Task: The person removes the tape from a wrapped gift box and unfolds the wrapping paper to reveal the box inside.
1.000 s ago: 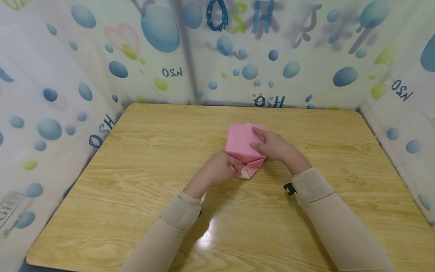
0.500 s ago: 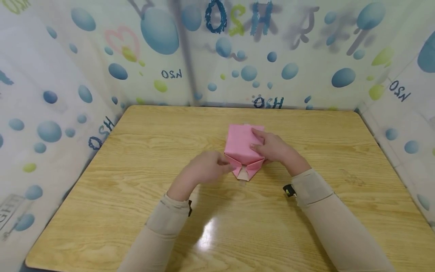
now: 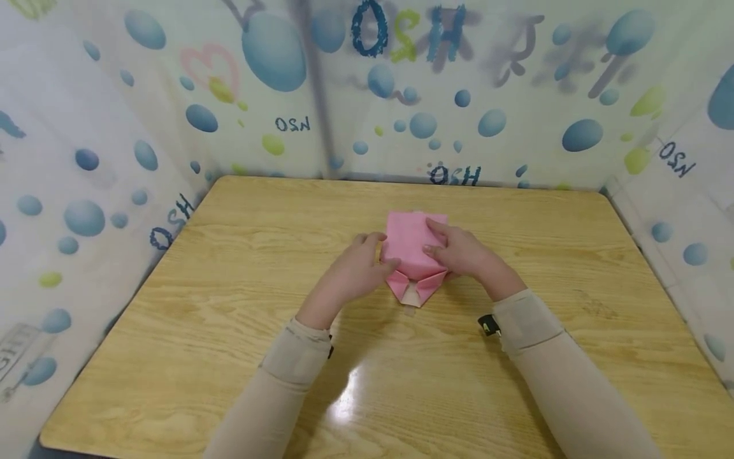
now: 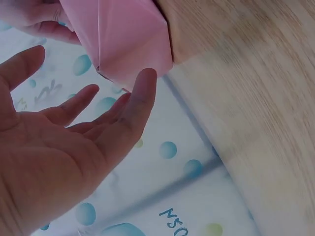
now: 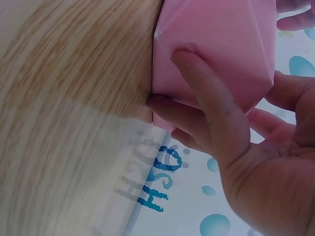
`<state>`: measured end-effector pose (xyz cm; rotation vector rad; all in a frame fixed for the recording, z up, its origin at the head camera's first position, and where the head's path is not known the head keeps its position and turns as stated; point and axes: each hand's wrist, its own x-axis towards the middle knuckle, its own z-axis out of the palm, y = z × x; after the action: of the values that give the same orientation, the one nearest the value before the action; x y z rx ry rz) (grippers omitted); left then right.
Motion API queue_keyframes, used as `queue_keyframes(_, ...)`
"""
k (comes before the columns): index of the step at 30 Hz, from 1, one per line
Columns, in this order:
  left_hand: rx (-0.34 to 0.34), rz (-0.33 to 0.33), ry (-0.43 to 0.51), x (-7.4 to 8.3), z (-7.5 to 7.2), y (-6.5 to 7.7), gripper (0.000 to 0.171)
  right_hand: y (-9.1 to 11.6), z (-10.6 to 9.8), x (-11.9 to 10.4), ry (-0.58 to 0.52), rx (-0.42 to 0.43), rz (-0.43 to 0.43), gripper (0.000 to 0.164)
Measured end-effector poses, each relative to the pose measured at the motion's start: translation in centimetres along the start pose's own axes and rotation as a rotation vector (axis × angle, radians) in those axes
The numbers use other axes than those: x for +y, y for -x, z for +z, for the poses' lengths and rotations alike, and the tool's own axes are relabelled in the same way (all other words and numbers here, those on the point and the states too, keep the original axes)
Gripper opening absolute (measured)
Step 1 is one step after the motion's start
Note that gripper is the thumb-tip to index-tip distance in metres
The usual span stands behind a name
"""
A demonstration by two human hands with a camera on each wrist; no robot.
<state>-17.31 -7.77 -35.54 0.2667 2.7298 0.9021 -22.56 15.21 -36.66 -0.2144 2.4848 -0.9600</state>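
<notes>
A box wrapped in pink paper (image 3: 411,241) lies on the table. Its near end carries folded pink flaps (image 3: 431,285) around a pale tab (image 3: 411,294), with a bit of clear tape (image 3: 410,311) sticking out. My right hand (image 3: 469,254) holds the box at its right side; the right wrist view has the fingers (image 5: 204,86) bent against the pink paper. At the left side is my left hand (image 3: 354,270), thumb and fingers spread. In the left wrist view its index fingertip (image 4: 146,81) is by the paper's edge; contact there I cannot tell.
The wooden table (image 3: 229,268) extends on both sides of the box. A patterned curtain (image 3: 229,115) with blue dots hangs directly behind the table's far edge, and similar sheets line both sides.
My left hand has let go of the near left flap, drawn back left, then come up to the box's left side. The right hand stays on the box.
</notes>
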Motion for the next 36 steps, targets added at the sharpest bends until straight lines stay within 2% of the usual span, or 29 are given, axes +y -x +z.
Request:
queue_keyframes(6, -0.029, 0.040, 0.020, 0.01, 0.01, -0.36, 0.074, 0.01, 0.05, 0.00, -0.017, -0.006, 0.001, 0.072)
queue_keyframes(8, -0.040, 0.047, 0.026, 0.01, 0.06, -0.44, 0.064, 0.05, 0.04, -0.01, -0.021, -0.009, 0.005, 0.072)
queue_keyframes(12, -0.054, 0.064, 0.030, -0.07, 0.17, -0.55, 0.034, 0.06, 0.03, -0.05, -0.025, -0.010, 0.008, 0.072)
queue_keyframes(14, -0.058, 0.063, 0.031, -0.08, 0.18, -0.54, 0.028, 0.09, 0.03, -0.07, -0.024, -0.009, 0.004, 0.072)
queue_keyframes(19, -0.058, 0.050, 0.020, 0.09, 0.13, -0.41, 0.032, 0.12, 0.05, 0.05, -0.006, 0.001, -0.019, 0.072)
queue_keyframes(24, -0.060, 0.050, -0.014, 0.35, 0.11, -0.29, 0.047, 0.09, 0.05, 0.24, 0.011, 0.015, -0.041, 0.072)
queue_keyframes(30, -0.055, 0.021, 0.006, 0.41, 0.02, -0.12, 0.042, 0.07, 0.02, 0.32, 0.013, 0.017, -0.044, 0.072)
queue_keyframes(36, -0.052, 0.007, 0.005, 0.47, -0.04, 0.04, 0.046, 0.11, -0.04, 0.32, -0.028, -0.005, -0.029, 0.072)
